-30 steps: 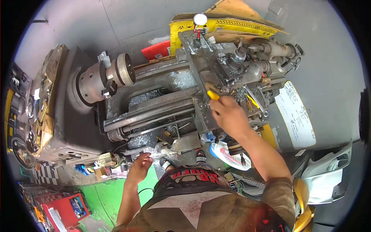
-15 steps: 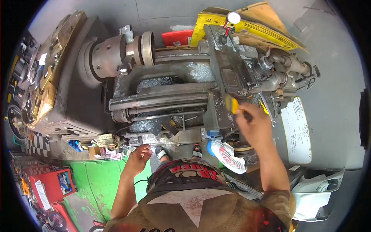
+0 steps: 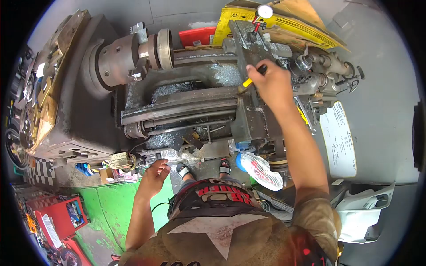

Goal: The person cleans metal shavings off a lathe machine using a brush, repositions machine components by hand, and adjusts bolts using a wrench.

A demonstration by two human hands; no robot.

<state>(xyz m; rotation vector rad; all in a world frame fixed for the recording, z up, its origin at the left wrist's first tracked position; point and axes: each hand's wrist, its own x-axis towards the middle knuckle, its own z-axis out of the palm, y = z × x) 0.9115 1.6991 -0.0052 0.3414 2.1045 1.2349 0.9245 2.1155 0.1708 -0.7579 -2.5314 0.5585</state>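
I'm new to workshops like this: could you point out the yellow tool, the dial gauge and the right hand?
Yellow tool (image 3: 247,83): head view, its yellow section.
Dial gauge (image 3: 265,11): head view, its white face.
Right hand (image 3: 273,83): head view, back of hand.

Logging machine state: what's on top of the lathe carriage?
On the lathe carriage: a dial indicator on its holder at the far end, metal chips nearby. The right hand holds a brush at the left edge. Anything beneath that hand and forearm is hidden.

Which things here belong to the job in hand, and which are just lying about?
Apparently in use:
- yellow-handled brush, in right hand
- lathe carriage
- metal shavings

Seemingly just lying about:
- white fan
- written-on white sheet
- red panel
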